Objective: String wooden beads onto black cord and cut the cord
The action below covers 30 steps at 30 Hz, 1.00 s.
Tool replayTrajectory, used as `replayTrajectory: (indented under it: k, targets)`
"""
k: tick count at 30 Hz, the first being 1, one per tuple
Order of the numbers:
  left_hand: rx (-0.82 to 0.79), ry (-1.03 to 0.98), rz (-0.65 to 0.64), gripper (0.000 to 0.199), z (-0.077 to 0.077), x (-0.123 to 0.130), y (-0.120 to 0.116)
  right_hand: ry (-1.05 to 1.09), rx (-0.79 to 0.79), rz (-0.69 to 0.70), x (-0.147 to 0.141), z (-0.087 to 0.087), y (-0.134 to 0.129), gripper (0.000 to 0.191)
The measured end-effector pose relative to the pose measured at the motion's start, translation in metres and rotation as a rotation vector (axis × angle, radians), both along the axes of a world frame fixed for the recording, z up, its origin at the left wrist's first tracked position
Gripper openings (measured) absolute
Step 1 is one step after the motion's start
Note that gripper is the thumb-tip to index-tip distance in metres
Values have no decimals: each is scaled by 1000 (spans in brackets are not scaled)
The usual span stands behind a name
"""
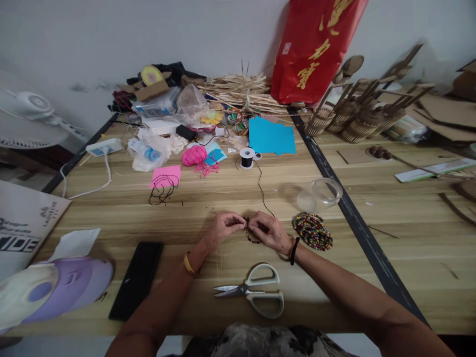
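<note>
1. Over the middle of the desk (208, 193), the left grip (241, 225) pinches a small beaded cord (254, 241) between thumb and fingertips.
2. Just beside it, the right grip (251, 225) pinches the same cord, the two sets of fingertips almost meeting.
3. Between both grips, the beaded cord loops out toward the desk's near edge; whether it rests on the wood, I can't tell.
4. Near the right grip, off to its right, lies a heap of coloured beads (312, 231), with a clear tub (329, 193) just beyond.
5. Well beyond the grips stands a spool (247, 157); its black thread (261, 186) runs up to the right grip and slips from sight behind it.
6. On the near side of both grips, scissors (243, 289) lie flat, blades pointing left and slightly parted.
7. Left of the left grip, and nearer, lies a phone (136, 280).
</note>
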<state>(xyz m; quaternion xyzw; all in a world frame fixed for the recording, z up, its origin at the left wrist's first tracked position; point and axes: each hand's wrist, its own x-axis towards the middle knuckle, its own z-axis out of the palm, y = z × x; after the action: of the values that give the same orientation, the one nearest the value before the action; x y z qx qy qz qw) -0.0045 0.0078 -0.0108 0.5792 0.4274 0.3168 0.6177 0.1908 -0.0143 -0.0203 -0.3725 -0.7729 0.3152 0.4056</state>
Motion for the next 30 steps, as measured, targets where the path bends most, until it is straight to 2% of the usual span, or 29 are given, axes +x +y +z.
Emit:
replayTrajectory:
  k: [16,30]
  targets:
    - [-20,-12,0,23,3,1,-1,25,-6,-8,0,-3,0,20]
    - [-8,-21,-5,24,-2,1,-1,10,-9,-7,0,1,0,23]
